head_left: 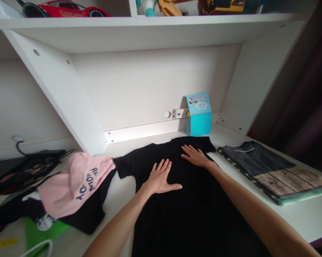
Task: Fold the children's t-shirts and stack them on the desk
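A black T-shirt (193,210) lies spread flat on the white desk (297,217), its neck toward the back wall. My left hand (161,176) rests flat on the shirt's upper middle, fingers stretched and apart. My right hand (194,155) presses flat on the shirt just below the collar, fingers spread. Neither hand holds anything.
A heap of clothes with a pink garment (75,182) on top sits at the left. Folded clothes (273,171) lie stacked at the right. A turquoise desk calendar (199,114) stands against the back wall. Cables and a dark bag (27,167) lie far left; toys stand on the shelf (150,21) above.
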Tool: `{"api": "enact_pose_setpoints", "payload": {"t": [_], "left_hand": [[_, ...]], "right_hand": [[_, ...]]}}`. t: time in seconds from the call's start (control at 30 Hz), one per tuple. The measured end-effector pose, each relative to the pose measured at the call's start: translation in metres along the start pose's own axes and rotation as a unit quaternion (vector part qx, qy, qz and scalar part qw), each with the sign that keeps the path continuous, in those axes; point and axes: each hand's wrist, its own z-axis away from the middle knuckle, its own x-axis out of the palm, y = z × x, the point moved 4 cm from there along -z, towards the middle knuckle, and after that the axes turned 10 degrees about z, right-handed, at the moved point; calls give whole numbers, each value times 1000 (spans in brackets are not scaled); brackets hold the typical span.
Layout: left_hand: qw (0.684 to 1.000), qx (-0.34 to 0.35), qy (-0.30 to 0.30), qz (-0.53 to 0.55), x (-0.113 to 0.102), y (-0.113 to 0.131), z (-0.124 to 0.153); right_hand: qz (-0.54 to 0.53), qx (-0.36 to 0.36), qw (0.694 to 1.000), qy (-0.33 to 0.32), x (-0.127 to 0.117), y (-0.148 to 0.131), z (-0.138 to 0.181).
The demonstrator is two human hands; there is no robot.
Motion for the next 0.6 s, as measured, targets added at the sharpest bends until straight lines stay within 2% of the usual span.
{"api": "enact_pose_setpoints", "payload": {"t": [0.07,0.13,0.23,0.3,0.33,0.4,0.43,0.47,0.53,0.57,0.6], "left_hand": [[1000,-4,-9,2,0,2,1],[1000,-7,-12,5,1,4,1],[999,10,-26,23,-2,-2,-1],[1000,-2,-2,31,-16,-21,-4],[999,-30,29,25,-26,-37,-4],[987,-133,95,-6,-51,-78,-4],[974,-197,109,-27,-63,-101,-1],[961,-256,96,-39,-72,-123,1],[945,-314,77,-44,-89,-156,7],[942,-327,65,-37,-95,-167,9],[941,-332,58,-27,-101,-175,10]], "right_hand": [[7,55,998,-2,-4,21,-10],[13,94,996,-3,-10,30,-18],[23,125,992,16,-24,19,-21],[32,117,992,36,-37,-2,-5],[36,92,994,43,-42,-18,9],[37,-5,998,54,-45,-57,53],[26,-114,991,70,-43,-83,80],[7,-210,973,95,-39,-109,111],[-15,-339,926,167,-20,-159,168],[-21,-380,898,221,-7,-183,192],[-31,-382,887,258,7,-205,207]]}}
